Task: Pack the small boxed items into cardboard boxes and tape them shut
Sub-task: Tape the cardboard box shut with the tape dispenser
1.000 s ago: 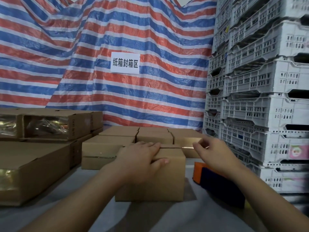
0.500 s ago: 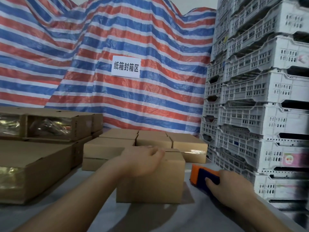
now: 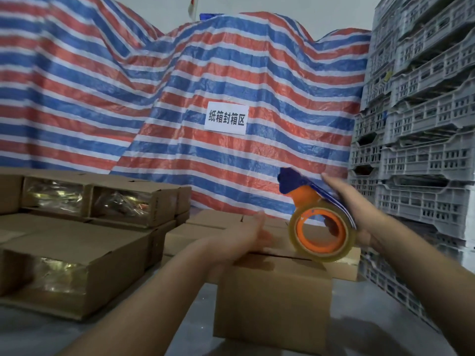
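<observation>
Fingers of right hand (image 3: 359,214) wrapped round blue-orange tape dispenser (image 3: 318,217), roll held just above top seam of cardboard box (image 3: 272,301). Left hand (image 3: 246,240) flat, fingers straight, resting on box top near seam. Box stands on grey surface, flaps closed, seam not yet taped. Advice: keep left palm pressing flaps level; set tape end over far edge first, pull dispenser along seam in one straight line, keep roll centred so both flaps catch. Sealed boxes (image 3: 77,268) stacked at left.

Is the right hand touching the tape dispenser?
Touching. The head view shows the right hand gripping the tape dispenser, fingers wrapped along its blue side, holding it above the box.
</observation>
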